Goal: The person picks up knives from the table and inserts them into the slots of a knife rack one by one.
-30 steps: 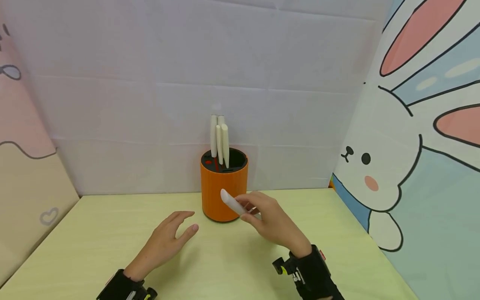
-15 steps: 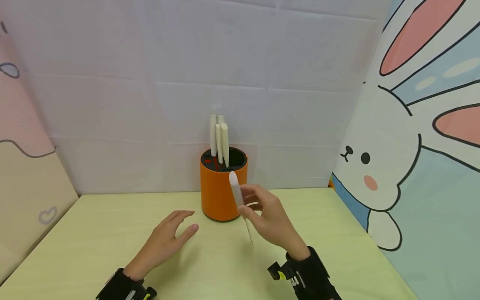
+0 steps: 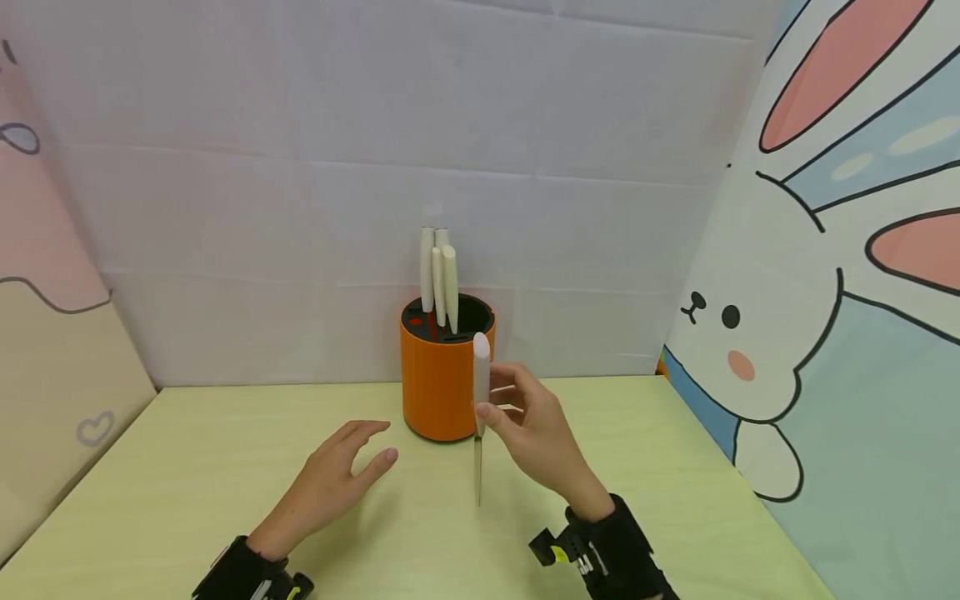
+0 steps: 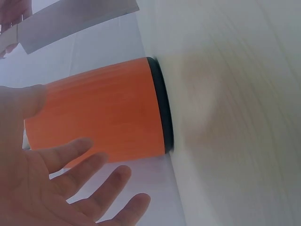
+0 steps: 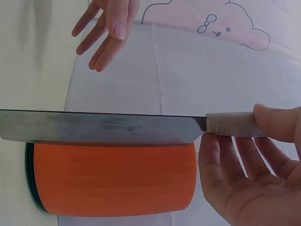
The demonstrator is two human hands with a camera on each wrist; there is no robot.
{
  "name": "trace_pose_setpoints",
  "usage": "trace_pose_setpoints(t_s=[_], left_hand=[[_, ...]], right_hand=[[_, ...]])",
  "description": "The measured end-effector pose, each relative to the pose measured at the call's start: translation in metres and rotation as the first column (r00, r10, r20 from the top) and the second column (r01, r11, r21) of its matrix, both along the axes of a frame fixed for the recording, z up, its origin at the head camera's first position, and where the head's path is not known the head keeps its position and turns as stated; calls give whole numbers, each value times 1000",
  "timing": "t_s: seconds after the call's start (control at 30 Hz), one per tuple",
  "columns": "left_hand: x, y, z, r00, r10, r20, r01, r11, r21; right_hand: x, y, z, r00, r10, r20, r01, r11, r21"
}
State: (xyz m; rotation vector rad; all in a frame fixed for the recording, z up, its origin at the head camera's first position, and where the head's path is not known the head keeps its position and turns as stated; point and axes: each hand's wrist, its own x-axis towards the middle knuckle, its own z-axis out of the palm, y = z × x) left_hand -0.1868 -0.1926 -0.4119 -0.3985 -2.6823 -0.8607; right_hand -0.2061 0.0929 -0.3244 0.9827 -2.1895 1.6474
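My right hand (image 3: 536,433) pinches a kitchen knife by its white handle (image 3: 482,375), thumb on one side and fingers on the other. The knife stands upright in the head view, blade (image 3: 478,471) pointing down. In the right wrist view the broad flat blade (image 5: 103,128) spans in front of the orange block. Behind the knife is a round orange knife block (image 3: 438,392) with a black top; several white-handled knives (image 3: 438,279) stand in it. My left hand (image 3: 330,487) hovers over the table left of the block, fingers extended, holding nothing.
The pale yellow table (image 3: 247,450) ends at a white sheet wall (image 3: 300,208) just behind the block. Panels with a cartoon rabbit (image 3: 750,333) stand on the right, and a pink and cream panel (image 3: 60,375) on the left.
My right hand has turned the knife from slanted, handle leaning left, to upright with the blade down, and risen slightly. My left hand has stayed about where it was.
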Motion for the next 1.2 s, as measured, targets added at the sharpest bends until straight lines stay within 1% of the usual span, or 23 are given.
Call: trace_pose_setpoints(t_s=[0.2,0.27,0.33,0.5,0.57,0.7,0.8,0.93,1.0,1.1,1.2], left_hand=[[-1,2,-1,1000,-9,5,9,1000,6],[0,3,0,1000,-15,-1,15,1000,11],[1,4,1,1000,-21,-15,21,1000,16],[1,8,3,995,-64,-81,70,995,77],[0,9,3,990,-88,-107,99,989,110],[0,13,8,982,-130,-140,153,973,171],[-1,20,15,975,-160,-153,191,957,219],[-5,34,28,962,-196,-189,242,934,263],[-9,41,38,951,-218,-219,273,924,266],[-14,52,55,937,-248,-247,315,907,281],[-18,62,73,930,-259,-261,333,893,302]], right_hand=[[18,-4,20,999,3,42,-2,1000,-24],[21,-5,24,999,-2,47,3,1000,-24],[21,-5,24,999,-2,53,4,1000,-28],[6,-2,6,999,15,53,-12,999,-50],[3,-2,3,999,18,49,-16,998,-54],[14,-5,14,998,19,58,-16,998,-54],[20,-7,22,997,16,69,-13,999,-49],[23,-7,24,997,11,75,-8,999,-39],[23,-7,24,997,3,73,-1,999,-33],[22,-7,23,998,-5,70,7,1000,-29],[16,-6,16,998,0,59,2,999,-39]])
